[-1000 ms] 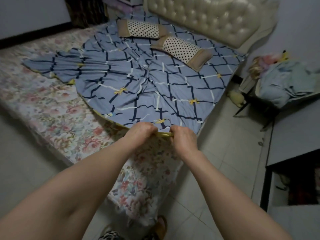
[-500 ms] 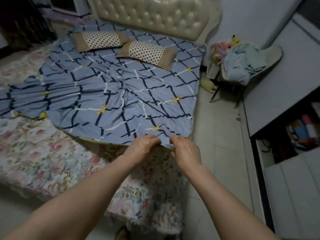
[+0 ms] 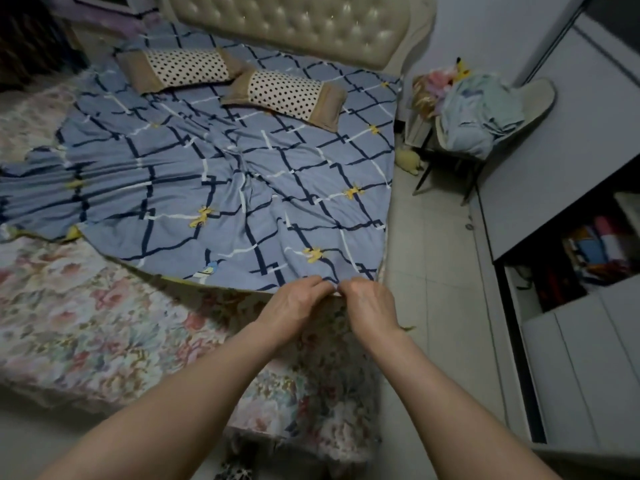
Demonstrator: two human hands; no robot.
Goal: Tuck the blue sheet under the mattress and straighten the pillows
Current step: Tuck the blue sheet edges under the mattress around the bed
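The blue sheet (image 3: pixel 221 174) with dark grid lines lies rumpled across the floral mattress (image 3: pixel 86 327), bunched in folds toward the left. My left hand (image 3: pixel 294 303) and my right hand (image 3: pixel 370 306) sit side by side at the sheet's near edge, close to the bed's right corner, both pinching the hem. Two polka-dot pillows with tan ends lie at the head: the left pillow (image 3: pixel 183 67) and the right pillow (image 3: pixel 287 95), which is angled.
A tufted cream headboard (image 3: pixel 298 26) stands behind the pillows. A chair (image 3: pixel 485 109) piled with clothes and toys is right of the bed. Grey cabinets (image 3: pixel 561 150) line the right wall across a narrow tiled aisle (image 3: pixel 429 271).
The view has swung to the right and my hands have drawn the sheet's hem toward the bed's right corner. Both hands have kept hold of the edge.
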